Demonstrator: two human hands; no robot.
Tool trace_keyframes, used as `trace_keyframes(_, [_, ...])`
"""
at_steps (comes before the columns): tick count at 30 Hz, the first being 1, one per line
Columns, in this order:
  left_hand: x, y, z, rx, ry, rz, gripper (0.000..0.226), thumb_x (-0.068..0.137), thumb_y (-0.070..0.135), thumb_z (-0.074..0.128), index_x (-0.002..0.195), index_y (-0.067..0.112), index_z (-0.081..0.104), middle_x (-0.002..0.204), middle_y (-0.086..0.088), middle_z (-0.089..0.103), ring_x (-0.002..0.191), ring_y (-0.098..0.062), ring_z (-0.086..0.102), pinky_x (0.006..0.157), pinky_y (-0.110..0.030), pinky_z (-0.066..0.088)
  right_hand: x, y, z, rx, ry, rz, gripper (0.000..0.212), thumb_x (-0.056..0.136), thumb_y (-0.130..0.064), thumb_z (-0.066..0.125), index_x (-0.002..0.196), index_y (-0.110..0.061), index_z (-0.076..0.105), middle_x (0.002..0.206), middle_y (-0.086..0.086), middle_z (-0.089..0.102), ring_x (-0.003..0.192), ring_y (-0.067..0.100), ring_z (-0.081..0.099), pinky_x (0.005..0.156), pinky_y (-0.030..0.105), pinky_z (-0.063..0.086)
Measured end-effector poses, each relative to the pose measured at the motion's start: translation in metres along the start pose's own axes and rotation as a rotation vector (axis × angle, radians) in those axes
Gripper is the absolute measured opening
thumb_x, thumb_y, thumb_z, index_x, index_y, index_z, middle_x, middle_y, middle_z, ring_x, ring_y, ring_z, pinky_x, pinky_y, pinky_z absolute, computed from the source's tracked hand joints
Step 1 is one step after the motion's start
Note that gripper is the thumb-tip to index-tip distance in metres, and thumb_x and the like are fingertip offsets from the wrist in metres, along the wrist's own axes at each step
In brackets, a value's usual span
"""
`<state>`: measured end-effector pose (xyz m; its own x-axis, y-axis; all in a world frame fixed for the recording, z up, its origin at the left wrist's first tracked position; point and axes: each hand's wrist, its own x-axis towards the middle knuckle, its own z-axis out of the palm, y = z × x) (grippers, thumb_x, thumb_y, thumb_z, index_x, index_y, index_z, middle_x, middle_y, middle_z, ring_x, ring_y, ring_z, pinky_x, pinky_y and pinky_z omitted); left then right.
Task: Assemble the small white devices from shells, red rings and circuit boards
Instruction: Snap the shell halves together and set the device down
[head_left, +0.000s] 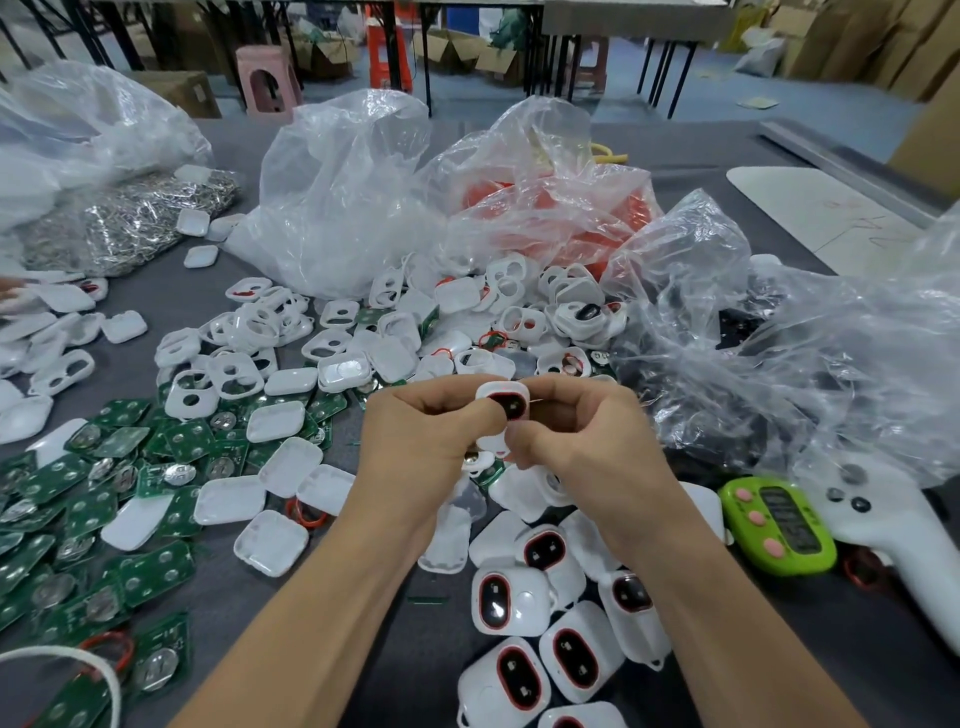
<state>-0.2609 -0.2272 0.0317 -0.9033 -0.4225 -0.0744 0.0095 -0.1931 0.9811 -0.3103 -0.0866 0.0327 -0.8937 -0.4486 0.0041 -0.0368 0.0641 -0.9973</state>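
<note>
Now, one white device (503, 402) is pinched between both hands, above the parts heap (363, 353).
Your left hand (421, 436) curls onto its left edge and your right hand (587, 441) onto its right and lower edge (equally near, so either could press). It faces you, long axis running up and away, with a red ring (498, 396) rimming a dark oval window; your fingers hide its lower end.

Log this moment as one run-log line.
phase: assembly | left hand: pinches white device | right hand: pinches it too | finished devices: piled nearer the person | circuit boards: piled left
</note>
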Motion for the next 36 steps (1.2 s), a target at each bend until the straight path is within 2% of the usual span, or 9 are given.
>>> trace_keyframes(6, [0.003, -0.003, -0.001, 0.034, -0.084, -0.04, 0.018, 0.083, 0.005, 0.079, 0.097, 0.015, 0.084, 0.087, -0.01, 0.08, 0.07, -0.01, 0.067, 0.062, -0.018, 0.051, 0.002, 0.006, 0.0, 0.061, 0.035, 0.091, 0.025, 0.089, 0.006, 0.067, 0.091, -0.018, 0.073, 0.073, 0.011, 0.074, 0.066, 0.029, 0.068, 0.062, 0.03, 0.06])
trace_keyframes(9, [0.001, -0.001, -0.002, 0.031, -0.118, 0.006, 0.02, 0.083, 0.004, 0.078, 0.094, 0.02, 0.085, 0.087, -0.009, 0.08, 0.071, -0.009, 0.07, 0.061, -0.017, 0.052, 0.002, 0.006, -0.001, 0.037, 0.031, 0.1, 0.023, 0.087, 0.01, 0.064, 0.092, -0.012, 0.069, 0.066, 0.013, 0.071, 0.058, 0.024, 0.062, 0.056, 0.026, 0.053])
trace_keyframes(13, [-0.002, 0.002, -0.001, 0.066, -0.136, 0.081, 0.027, 0.084, -0.003, 0.076, 0.09, 0.021, 0.085, 0.086, -0.008, 0.08, 0.075, -0.011, 0.075, 0.064, -0.016, 0.054, 0.0, 0.006, 0.0, -0.002, 0.11, 0.092, 0.022, 0.078, 0.003, 0.068, 0.08, -0.019, 0.071, 0.059, 0.011, 0.07, 0.049, 0.019, 0.06, 0.05, 0.027, 0.048])
trace_keyframes(16, [-0.002, 0.003, -0.001, 0.105, -0.132, 0.101, 0.028, 0.083, -0.007, 0.075, 0.096, 0.016, 0.084, 0.085, -0.008, 0.08, 0.078, -0.015, 0.077, 0.067, -0.018, 0.056, -0.001, 0.006, 0.002, -0.034, 0.148, 0.044, 0.018, 0.075, -0.008, 0.069, 0.082, -0.025, 0.072, 0.058, 0.008, 0.07, 0.049, 0.019, 0.06, 0.051, 0.033, 0.05])
trace_keyframes(19, [-0.001, 0.004, -0.003, 0.133, -0.111, 0.129, 0.031, 0.083, -0.006, 0.075, 0.092, 0.022, 0.085, 0.083, -0.006, 0.08, 0.076, -0.016, 0.076, 0.068, -0.02, 0.057, 0.0, 0.005, 0.002, -0.034, 0.105, 0.008, 0.015, 0.081, -0.01, 0.073, 0.088, -0.024, 0.073, 0.064, 0.01, 0.072, 0.057, 0.022, 0.063, 0.06, 0.041, 0.056])
trace_keyframes(26, [-0.001, 0.003, -0.003, 0.137, -0.083, 0.142, 0.037, 0.083, -0.003, 0.077, 0.086, 0.034, 0.084, 0.082, -0.002, 0.08, 0.075, -0.011, 0.075, 0.065, -0.018, 0.056, 0.0, 0.004, 0.001, 0.0, 0.075, 0.043, 0.017, 0.084, -0.005, 0.077, 0.089, -0.021, 0.074, 0.067, 0.011, 0.073, 0.058, 0.018, 0.065, 0.056, 0.022, 0.054])
trace_keyframes(31, [0.0, 0.0, -0.005, 0.163, -0.142, 0.139, 0.035, 0.084, -0.004, 0.077, 0.09, 0.029, 0.085, 0.083, -0.003, 0.08, 0.072, -0.007, 0.073, 0.063, -0.015, 0.053, 0.002, 0.006, -0.003, 0.028, 0.125, 0.094, 0.024, 0.08, 0.005, 0.077, 0.079, -0.019, 0.075, 0.058, 0.011, 0.069, 0.048, 0.019, 0.058, 0.048, 0.025, 0.048])
trace_keyframes(34, [0.003, -0.003, -0.006, 0.177, -0.113, 0.121, 0.027, 0.086, 0.003, 0.078, 0.09, 0.029, 0.085, 0.082, -0.004, 0.08, 0.066, -0.007, 0.068, 0.062, -0.019, 0.053, 0.002, 0.004, -0.005, 0.007, 0.068, 0.09, 0.023, 0.081, 0.002, 0.075, 0.082, -0.021, 0.076, 0.063, 0.01, 0.072, 0.054, 0.017, 0.063, 0.054, 0.025, 0.052])
trace_keyframes(36, [0.004, -0.004, -0.006, 0.189, -0.096, 0.124, 0.025, 0.086, 0.007, 0.079, 0.089, 0.031, 0.085, 0.081, -0.002, 0.08, 0.066, -0.007, 0.068, 0.062, -0.019, 0.053, 0.002, 0.003, -0.008, 0.016, 0.003, 0.092, 0.02, 0.083, -0.003, 0.074, 0.088, -0.022, 0.076, 0.068, 0.012, 0.074, 0.06, 0.017, 0.066, 0.062, 0.031, 0.056])
